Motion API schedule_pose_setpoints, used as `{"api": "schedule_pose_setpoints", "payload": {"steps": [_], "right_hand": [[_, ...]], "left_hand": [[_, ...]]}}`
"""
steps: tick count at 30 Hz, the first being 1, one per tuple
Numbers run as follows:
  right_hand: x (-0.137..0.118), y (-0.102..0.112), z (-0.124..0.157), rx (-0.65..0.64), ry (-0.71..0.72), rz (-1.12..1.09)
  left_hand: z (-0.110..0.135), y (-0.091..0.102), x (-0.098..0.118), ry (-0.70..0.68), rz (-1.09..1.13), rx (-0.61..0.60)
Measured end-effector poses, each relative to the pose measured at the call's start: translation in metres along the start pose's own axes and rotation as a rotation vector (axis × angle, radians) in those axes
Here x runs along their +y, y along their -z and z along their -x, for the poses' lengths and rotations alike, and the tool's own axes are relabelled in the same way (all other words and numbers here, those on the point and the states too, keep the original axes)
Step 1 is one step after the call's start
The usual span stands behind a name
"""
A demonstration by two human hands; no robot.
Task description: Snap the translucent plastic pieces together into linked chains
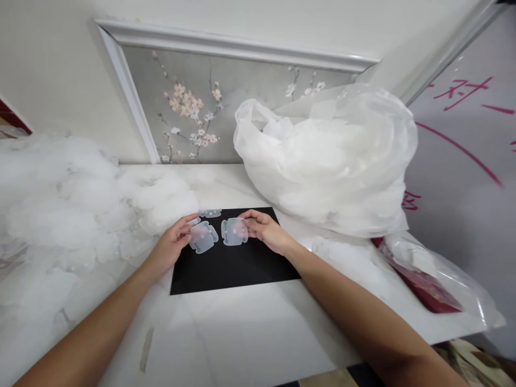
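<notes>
My left hand (pixel 177 239) is closed on the left edge of a translucent, scallop-edged plastic piece (pixel 204 237) with small bumps near its corners. A second piece of the same kind, a translucent plastic piece (pixel 233 232), is pinched at its right side by my right hand (pixel 262 228). Both pieces are above the black mat (pixel 226 271), with a small gap between them. Farther back on the mat lies another translucent piece (pixel 212 213), and part of one more shows behind my left fingers.
Heaps of translucent white pieces (pixel 80 204) cover the table's left side. A large, full white plastic bag (pixel 326 166) stands at the back right. A clear bag over a red item (pixel 423 285) lies near the right edge. A whiteboard (pixel 463 188) rises on the right.
</notes>
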State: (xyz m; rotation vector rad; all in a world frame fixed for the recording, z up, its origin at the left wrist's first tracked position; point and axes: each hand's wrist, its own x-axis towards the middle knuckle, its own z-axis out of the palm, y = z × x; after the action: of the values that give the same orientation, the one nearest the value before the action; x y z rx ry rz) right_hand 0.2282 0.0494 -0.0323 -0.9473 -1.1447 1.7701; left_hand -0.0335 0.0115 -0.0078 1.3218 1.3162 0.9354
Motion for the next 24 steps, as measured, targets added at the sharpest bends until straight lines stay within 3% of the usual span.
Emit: {"api": "schedule_pose_setpoints", "payload": {"steps": [6,13,20,24], "right_hand": [[-0.0018,-0.001,0.0008,-0.008,-0.02,-0.027],[-0.0014,-0.0016,0.0025,-0.013,-0.011,-0.011],[-0.0013,0.0041,0.0063,-0.229,0.081,0.167],[0.0024,0.0077,0.0053,-0.291,0.173,0.301]], "left_hand": [[0.0017,0.0038,-0.0022,0.019,0.051,-0.111],[0.0022,0.0036,-0.0009,0.022,0.042,-0.152],[0.0052,0.0074,0.0026,-0.082,-0.003,-0.29],[0.0073,0.0089,0.0034,-0.104,-0.067,-0.316]]}}
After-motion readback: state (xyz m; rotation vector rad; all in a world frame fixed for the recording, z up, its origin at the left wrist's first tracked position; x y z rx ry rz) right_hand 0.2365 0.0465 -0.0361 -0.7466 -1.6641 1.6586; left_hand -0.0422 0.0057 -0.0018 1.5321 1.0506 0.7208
